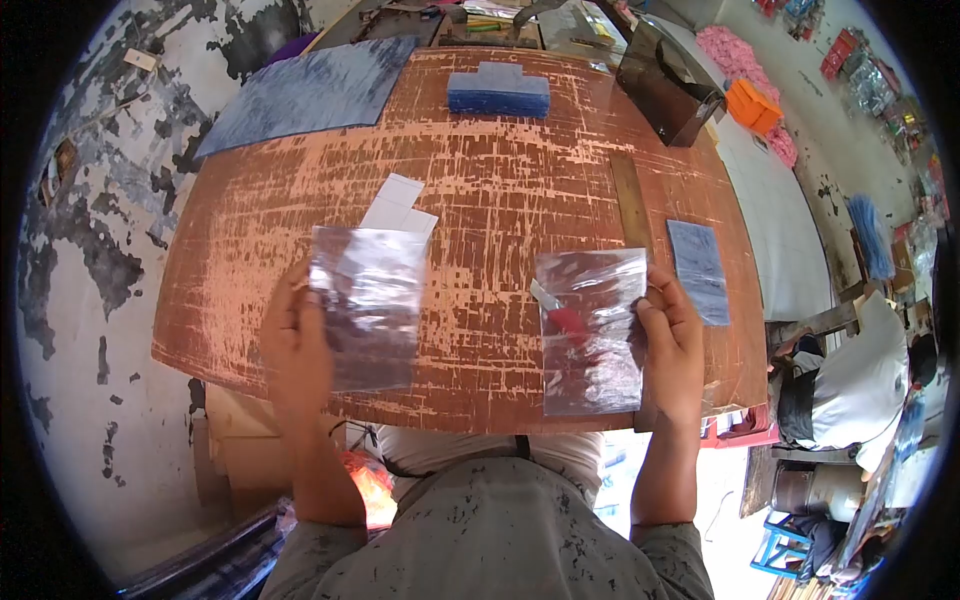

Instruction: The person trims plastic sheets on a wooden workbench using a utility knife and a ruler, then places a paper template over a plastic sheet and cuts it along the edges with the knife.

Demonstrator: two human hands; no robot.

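Note:
My left hand (298, 330) pinches the left edge of a clear plastic sheet or bag (372, 320), which hangs over the worn brown table. Closed on the right edge of a second clear plastic piece (610, 340) is my right hand (668, 330). Through that second piece a red-handled tool (568, 322) with a pale blade tip shows on the table. White cut paper or card (392, 204) lies just beyond the left plastic, which partly covers it. The two plastic pieces are apart from each other.
On the table (480, 180) are a blue stack (498, 92), a large blue-grey sheet (315, 95), a small blue-grey sheet (697, 270) and a flat wooden strip (630, 200). A dark translucent box (668, 82) stands back right, near an orange container (752, 106).

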